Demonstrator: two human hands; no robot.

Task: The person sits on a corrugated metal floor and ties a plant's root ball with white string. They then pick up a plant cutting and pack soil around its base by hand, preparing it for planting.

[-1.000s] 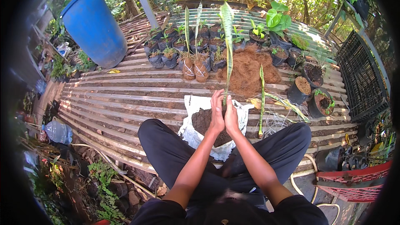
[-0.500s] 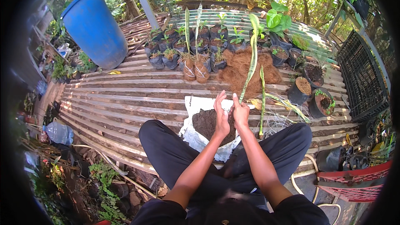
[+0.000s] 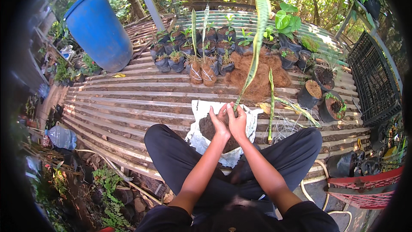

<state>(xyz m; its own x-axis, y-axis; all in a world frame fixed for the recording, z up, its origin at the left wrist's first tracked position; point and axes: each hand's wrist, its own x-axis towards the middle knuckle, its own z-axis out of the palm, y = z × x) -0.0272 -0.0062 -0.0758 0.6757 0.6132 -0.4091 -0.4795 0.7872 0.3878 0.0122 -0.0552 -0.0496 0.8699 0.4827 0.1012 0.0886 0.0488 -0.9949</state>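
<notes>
Over a white sack [image 3: 198, 107] heaped with dark soil [image 3: 207, 127], my two hands are cupped together. My left hand [image 3: 220, 122] curls in from the left and my right hand [image 3: 237, 122] wraps from the right, both closed about the base of a long snake plant leaf [image 3: 254, 60]. The leaf rises tilted, its tip up and to the right. Its lowest end is hidden between my palms; whether soil is packed round it I cannot tell. Another snake plant leaf [image 3: 271, 103] lies on the slats just right of the sack.
Brown coconut fibre [image 3: 262, 75] lies beyond my hands. Two fibre-wrapped, tied cuttings [image 3: 201, 73] stand left of it, before several black-bagged seedlings. Tangled string [image 3: 287, 129] lies by my right knee. A blue barrel [image 3: 101, 32] stands far left, a black crate [image 3: 373, 79] far right.
My hands have come down slightly toward me, and the left one has gone from stretched fingers to cupping the leaf's base. The leaf's tip has risen.
</notes>
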